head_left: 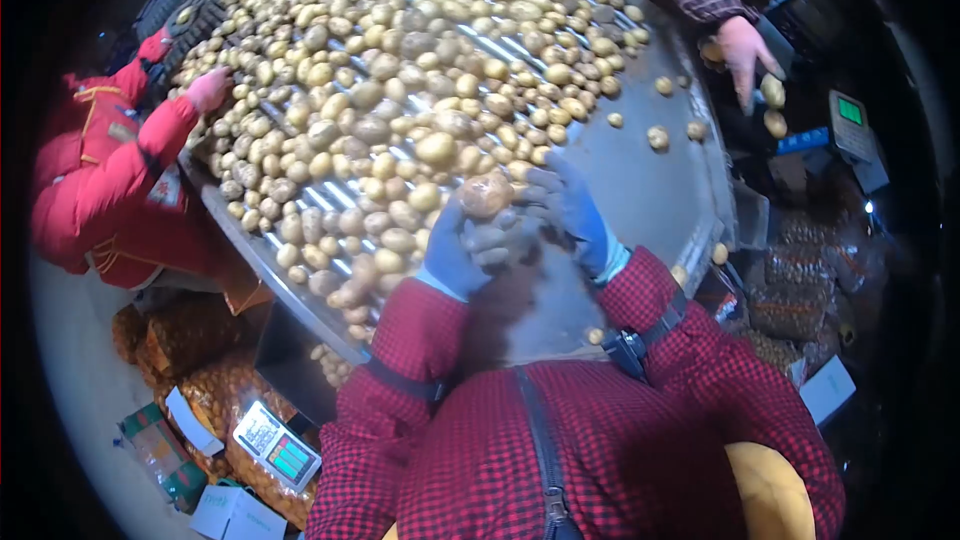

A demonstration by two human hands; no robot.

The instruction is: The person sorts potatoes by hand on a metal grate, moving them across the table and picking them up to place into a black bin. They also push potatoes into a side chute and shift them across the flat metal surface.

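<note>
A large brownish potato (486, 195) is raised over the near end of the sorting table, between my two gloved hands. My left hand (465, 245), in a blue-grey glove with dirty fingertips, curls around its left and lower side. From the right, my right hand (570, 208) bends its closed fingers against the potato's other side; the fingertips are partly blurred. Just beyond my hands lies a thick spread of potatoes (435, 148) in mixed sizes, resting on metal rollers (480, 35).
A bare metal sheet (650, 185) with a few loose potatoes is at right. A co-worker in red (120, 170) reaches in from the left; another person's hand (745, 52) is at upper right. Scales (278, 448) and sacks of potatoes (225, 385) stand below left.
</note>
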